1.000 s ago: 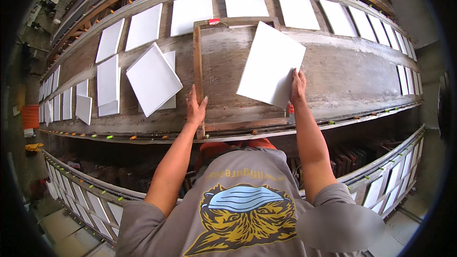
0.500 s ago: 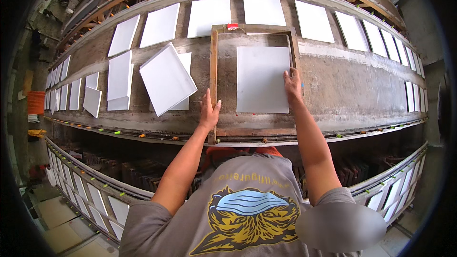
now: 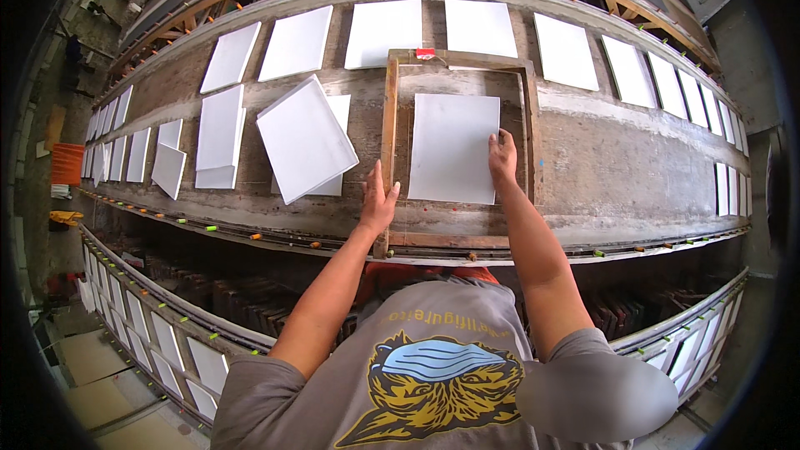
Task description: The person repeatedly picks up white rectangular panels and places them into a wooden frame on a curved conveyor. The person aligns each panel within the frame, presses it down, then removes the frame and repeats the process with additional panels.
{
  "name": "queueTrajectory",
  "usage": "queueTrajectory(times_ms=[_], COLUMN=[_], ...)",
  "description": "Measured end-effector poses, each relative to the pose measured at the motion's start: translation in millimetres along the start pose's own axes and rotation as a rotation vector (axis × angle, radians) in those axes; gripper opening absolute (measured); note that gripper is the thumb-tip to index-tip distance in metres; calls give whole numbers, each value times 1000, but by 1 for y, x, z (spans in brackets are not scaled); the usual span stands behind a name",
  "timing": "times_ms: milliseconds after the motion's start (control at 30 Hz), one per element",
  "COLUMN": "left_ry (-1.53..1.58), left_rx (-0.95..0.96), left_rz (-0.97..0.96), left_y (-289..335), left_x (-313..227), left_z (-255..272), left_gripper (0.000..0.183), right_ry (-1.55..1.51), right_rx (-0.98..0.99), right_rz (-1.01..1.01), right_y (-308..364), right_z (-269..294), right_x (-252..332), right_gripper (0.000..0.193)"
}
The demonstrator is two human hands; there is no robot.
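- Below the table's near edge, our two bare forearms (image 3: pixel 542 250) reach forward from the grey shirt (image 3: pixel 450 308), well apart, with both elbows bent outward.
- Along that near edge runs a line of orange and green pegs (image 3: pixel 211 228), passing below the wooden frame (image 3: pixel 390 125).
- At the frame's left rail we have our left hand (image 3: pixel 379 204), fingers pointing away from us and thumb held apart from them; it appears to steady the wood and grasps nothing that we can make out.
- Over the right edge of the white panel (image 3: pixel 454 150) we have our right hand (image 3: pixel 502 158), fingers bent; we cannot tell whether it pinches the edge or only rests there.
- Within the frame's outline sits that panel, nearly square to the rails, nearer the left one. We judge its placing mostly done, with the hand not yet off it; whether it lies fully flat is unclear.
- To the left, some stacked panels (image 3: pixel 308 142) overlap askew, so we would count them as not yet laid out.
- Beyond the frame, a far row of panels (image 3: pixel 387 37) lies spaced along the table (image 3: pixel 617 150); that part looks done to us.
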State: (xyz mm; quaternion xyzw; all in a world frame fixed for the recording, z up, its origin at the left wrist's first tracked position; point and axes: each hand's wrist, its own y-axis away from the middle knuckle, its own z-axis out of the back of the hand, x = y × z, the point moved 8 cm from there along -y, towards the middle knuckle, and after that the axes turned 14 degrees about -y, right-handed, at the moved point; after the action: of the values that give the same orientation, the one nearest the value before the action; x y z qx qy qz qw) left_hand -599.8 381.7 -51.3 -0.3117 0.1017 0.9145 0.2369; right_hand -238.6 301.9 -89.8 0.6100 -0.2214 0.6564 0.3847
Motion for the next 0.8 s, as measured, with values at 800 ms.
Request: queueTrajectory(times_ms=[800], left_ry=[-5], left_rx=[19], left_rz=[8], left_y=[0], left_x=[-2], left_z=[2], left_gripper=[78], right_ry=[443], right_rx=[-80], right_rz=[167], right_y=[27], right_z=[-2], right_x=[40], right_gripper=[43])
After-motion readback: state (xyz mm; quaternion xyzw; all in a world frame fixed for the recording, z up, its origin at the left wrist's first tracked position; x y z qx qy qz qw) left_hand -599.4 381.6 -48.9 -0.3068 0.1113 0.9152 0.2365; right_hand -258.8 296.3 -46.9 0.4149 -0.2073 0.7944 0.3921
